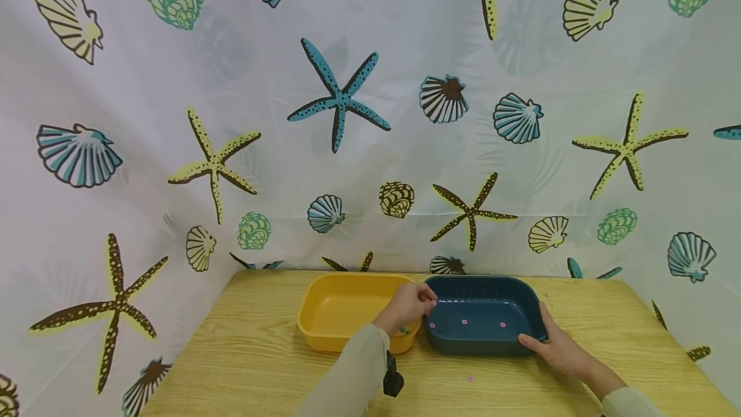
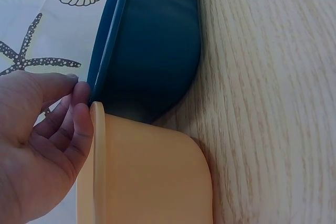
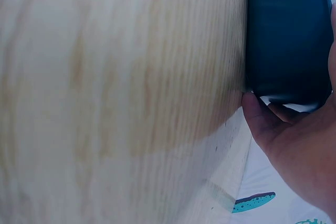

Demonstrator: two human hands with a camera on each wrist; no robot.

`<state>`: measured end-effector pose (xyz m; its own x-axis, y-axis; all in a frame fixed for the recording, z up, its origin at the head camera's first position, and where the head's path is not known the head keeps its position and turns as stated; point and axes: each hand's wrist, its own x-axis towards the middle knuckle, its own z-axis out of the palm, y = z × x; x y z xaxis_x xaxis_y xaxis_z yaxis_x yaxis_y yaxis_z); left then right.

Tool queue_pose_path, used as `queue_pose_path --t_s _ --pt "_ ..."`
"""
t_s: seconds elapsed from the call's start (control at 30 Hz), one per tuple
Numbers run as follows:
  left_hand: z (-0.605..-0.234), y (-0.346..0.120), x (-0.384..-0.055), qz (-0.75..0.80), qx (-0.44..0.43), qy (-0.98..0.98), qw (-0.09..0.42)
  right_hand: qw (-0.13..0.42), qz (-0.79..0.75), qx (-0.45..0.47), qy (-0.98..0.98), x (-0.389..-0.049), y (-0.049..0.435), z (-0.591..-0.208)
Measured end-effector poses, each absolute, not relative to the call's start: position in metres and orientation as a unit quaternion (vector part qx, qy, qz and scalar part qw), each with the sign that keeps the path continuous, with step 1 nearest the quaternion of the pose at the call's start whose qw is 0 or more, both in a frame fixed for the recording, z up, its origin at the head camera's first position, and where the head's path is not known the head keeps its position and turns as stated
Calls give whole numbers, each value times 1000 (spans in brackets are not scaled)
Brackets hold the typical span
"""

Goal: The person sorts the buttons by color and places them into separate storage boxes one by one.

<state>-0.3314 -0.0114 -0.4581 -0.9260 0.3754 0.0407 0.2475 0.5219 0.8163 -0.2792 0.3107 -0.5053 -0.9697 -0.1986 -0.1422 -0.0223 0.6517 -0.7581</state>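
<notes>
My left hand [image 1: 410, 304] is over the side where the yellow bin [image 1: 330, 342] meets the dark blue bin [image 1: 480, 346]. Its thumb and fingertips come together at the blue rim, pinching what looks like a small pink disc [image 1: 433, 302]; the left wrist view does not show this piece clearly. Several small pink discs with dark centres, one a middle disc [image 1: 464, 322], lie spread on the blue bin's floor. My right hand [image 1: 561, 349] grips the blue bin's right end, thumb at the front corner and fingers along the outer side.
Another pink disc [image 1: 470, 378] lies on the wooden table [image 1: 243, 352] before the blue bin. Small blue pieces [image 1: 405, 331] show inside the yellow bin, partly hidden by my left arm. A shell-patterned curtain [image 1: 370, 159] closes off the back and sides.
</notes>
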Motion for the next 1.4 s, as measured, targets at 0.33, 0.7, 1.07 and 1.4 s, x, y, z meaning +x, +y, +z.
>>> queue_pose_path --t_s 0.33,0.7,1.07,1.4 --pt "-459 -11 -333 455 157 874 69 106 -412 -60 903 -278 308 -505" --pt "-461 -11 -336 469 158 867 60 103 -401 -61 908 -279 307 -506" --pt "-457 -13 -333 442 171 878 66 109 -409 -62 904 -279 307 -503" --pt "-451 -10 -310 397 245 877 116 109 -411 -57 904 -278 309 -503"
